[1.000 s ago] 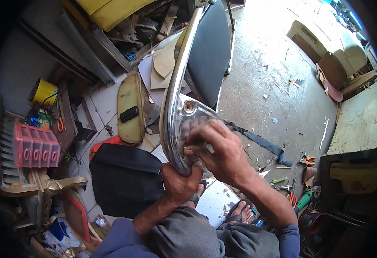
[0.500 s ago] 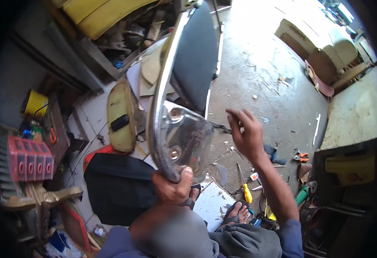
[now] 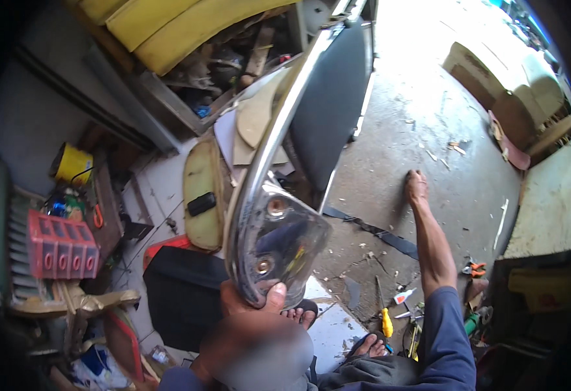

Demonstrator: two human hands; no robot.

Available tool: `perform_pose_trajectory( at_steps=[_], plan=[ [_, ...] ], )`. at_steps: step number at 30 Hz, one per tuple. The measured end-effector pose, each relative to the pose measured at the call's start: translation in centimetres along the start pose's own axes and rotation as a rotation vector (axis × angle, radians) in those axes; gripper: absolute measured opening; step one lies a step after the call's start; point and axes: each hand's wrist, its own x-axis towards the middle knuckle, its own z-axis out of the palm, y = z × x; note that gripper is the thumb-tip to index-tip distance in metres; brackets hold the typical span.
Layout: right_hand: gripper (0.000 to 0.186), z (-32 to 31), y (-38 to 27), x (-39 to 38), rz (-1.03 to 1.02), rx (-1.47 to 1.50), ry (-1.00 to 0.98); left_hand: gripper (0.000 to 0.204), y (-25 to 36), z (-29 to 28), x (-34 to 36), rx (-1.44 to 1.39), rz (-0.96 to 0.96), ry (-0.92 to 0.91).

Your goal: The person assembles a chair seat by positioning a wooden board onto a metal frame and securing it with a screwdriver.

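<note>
My left hand [image 3: 272,296] grips the lower end of a chrome tubular frame [image 3: 282,107] at its shiny flat end plate [image 3: 289,238], which has two holes with fittings. A dark padded panel [image 3: 328,111] is in the upper part of the frame. My right hand [image 3: 417,187] is stretched out low over the concrete floor at right, fingertips curled down at or near the surface; I cannot make out whether they pinch anything small. A dark strap [image 3: 396,244] lies on the floor between the frame and my right forearm.
A yellow-handled screwdriver [image 3: 386,322], pliers [image 3: 474,269] and glue bottle [image 3: 403,296] lie at lower right. A black sheet [image 3: 181,303], foam pad [image 3: 201,231] and red parts organiser [image 3: 60,244] are at left. Worn cushions and boards [image 3: 487,78] stand at upper right.
My right hand left the plate, exposing its lower hole, and reached forward and right down toward the floor. The frame, still in my left hand, shifted in view.
</note>
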Motion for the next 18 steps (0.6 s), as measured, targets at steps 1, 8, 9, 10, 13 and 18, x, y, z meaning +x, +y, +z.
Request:
perform_pose_trajectory(
  at_steps=[1,8,9,10,13,18],
  plan=[
    [0.027,-0.1,-1.0,-1.0,-0.044,-0.09,-0.012,0.025,0.1,-0.2,0.5,0.05,0.068,-0.028],
    [0.028,-13.3,-17.7,-11.8,-0.05,1.293,-0.055,0.025,2.0,-0.5,1.3,0.051,-0.03,-0.151],
    [0.028,-16.4,-21.2,-14.0,-0.153,1.441,-0.107,0.024,2.0,-0.4,1.3,0.027,0.006,-0.128],
    [0.027,-19.1,-24.2,-15.5,-0.279,1.482,-0.163,0.023,2.1,-0.2,1.5,-0.006,0.049,-0.114],
    [0.025,-24.3,-29.1,-17.4,-0.396,1.669,-0.442,0.021,1.1,0.5,2.1,-0.075,0.163,-0.144],
    [0.034,-28.1,-32.4,-16.7,-0.237,1.905,-0.677,0.02,0.4,1.0,1.4,-0.053,0.195,-0.218]
  ],
)
